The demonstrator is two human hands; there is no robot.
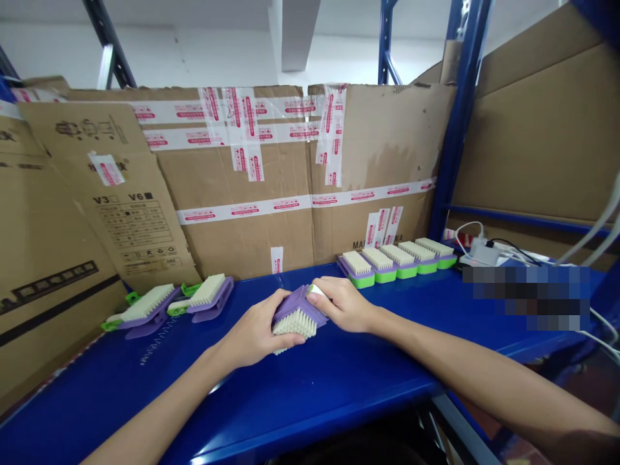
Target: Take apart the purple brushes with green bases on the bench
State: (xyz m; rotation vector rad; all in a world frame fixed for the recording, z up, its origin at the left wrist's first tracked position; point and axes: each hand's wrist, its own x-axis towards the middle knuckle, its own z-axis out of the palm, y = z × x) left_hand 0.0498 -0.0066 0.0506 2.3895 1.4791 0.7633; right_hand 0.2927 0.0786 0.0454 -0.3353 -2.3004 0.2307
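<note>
blue worktop [310,407], cardboard [208,181] behind. purple brush [296,316] held above worktop, btwn 2 brushes [148,303] (l) & brush row [397,256] (r). l hand [259,332]: fingers clamped around bristle end; r hand [346,307]: fingers clamped on white part [316,292]

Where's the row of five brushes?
In the head view, the row of five brushes is right of the middle on the blue table, beyond the right hand, between the cardboard wall and white plug.
</note>
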